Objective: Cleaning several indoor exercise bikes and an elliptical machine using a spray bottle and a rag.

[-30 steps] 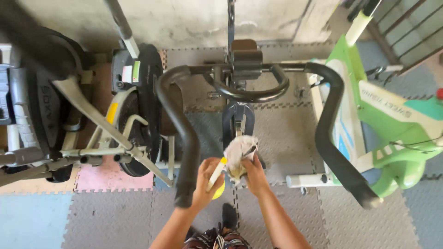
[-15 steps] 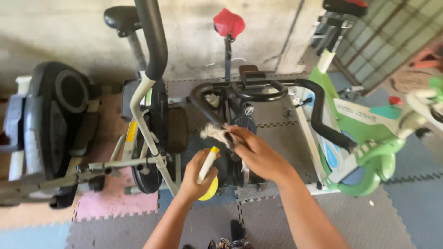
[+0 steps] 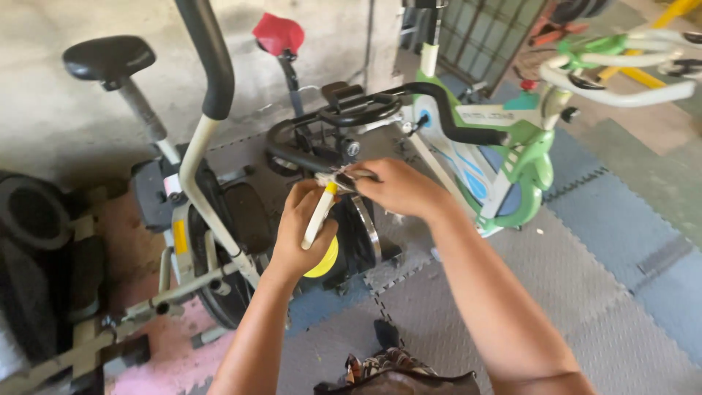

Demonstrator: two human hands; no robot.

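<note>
Both hands raised from a second ago: left hand (image 3: 303,230) clamps yellow-capped bottle (image 3: 319,219), right hand (image 3: 395,186) at 2 o'clock pinches cloth (image 3: 338,175) against black handlebar (image 3: 329,117)

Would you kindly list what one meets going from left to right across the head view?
Black bike saddle → white-and-black upright handlebar post → red saddle → left hand holding a white-and-yellow bottle → right hand → green-and-white exercise bike.
</note>
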